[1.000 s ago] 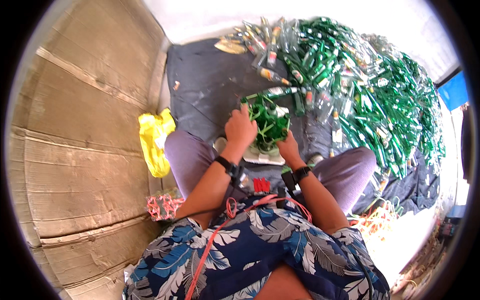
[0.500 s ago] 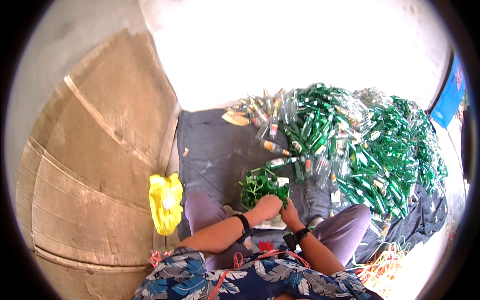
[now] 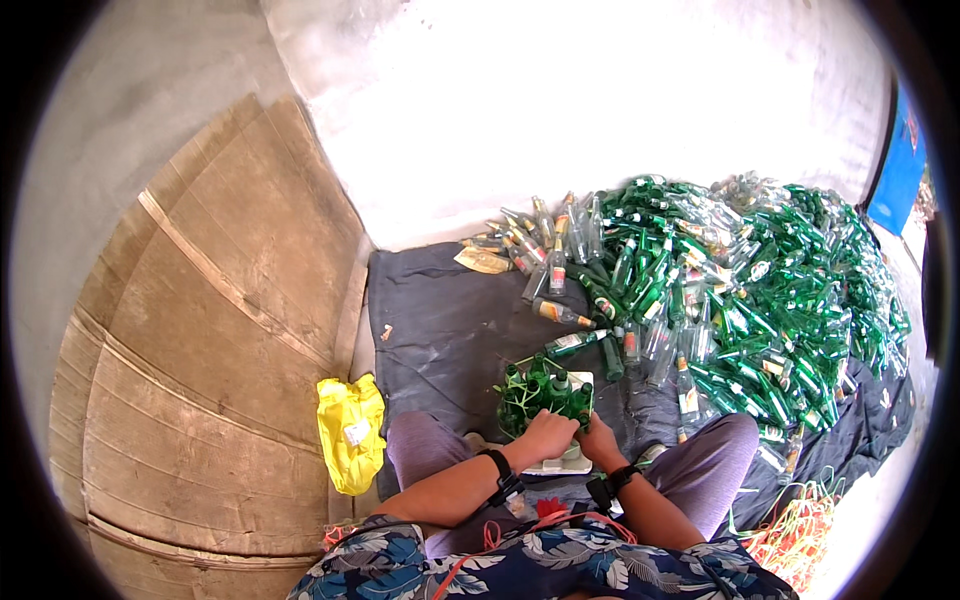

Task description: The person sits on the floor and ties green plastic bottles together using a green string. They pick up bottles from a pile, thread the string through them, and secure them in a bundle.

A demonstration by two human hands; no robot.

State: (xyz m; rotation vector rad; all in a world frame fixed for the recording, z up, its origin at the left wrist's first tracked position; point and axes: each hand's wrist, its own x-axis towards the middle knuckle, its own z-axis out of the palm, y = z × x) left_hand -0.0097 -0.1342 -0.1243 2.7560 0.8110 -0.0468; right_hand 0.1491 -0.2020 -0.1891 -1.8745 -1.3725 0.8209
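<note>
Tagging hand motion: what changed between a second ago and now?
The left hand moved from the left side of the green bottle cluster, rightward and toward the body, to beside the right hand. Any grasp or release is too small to tell. The camera tipped up, so things sit lower in view. Unchanged: right hand at the cluster's near right corner, bottle pile, yellow bag.

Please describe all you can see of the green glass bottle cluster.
The green glass bottle cluster stands packed, necks up, apparently on a pale, flat base. Thin light-green strips cross its left side. The left hand and right hand are close together at its near right edge, partly hiding it; their grip is unclear.
</note>
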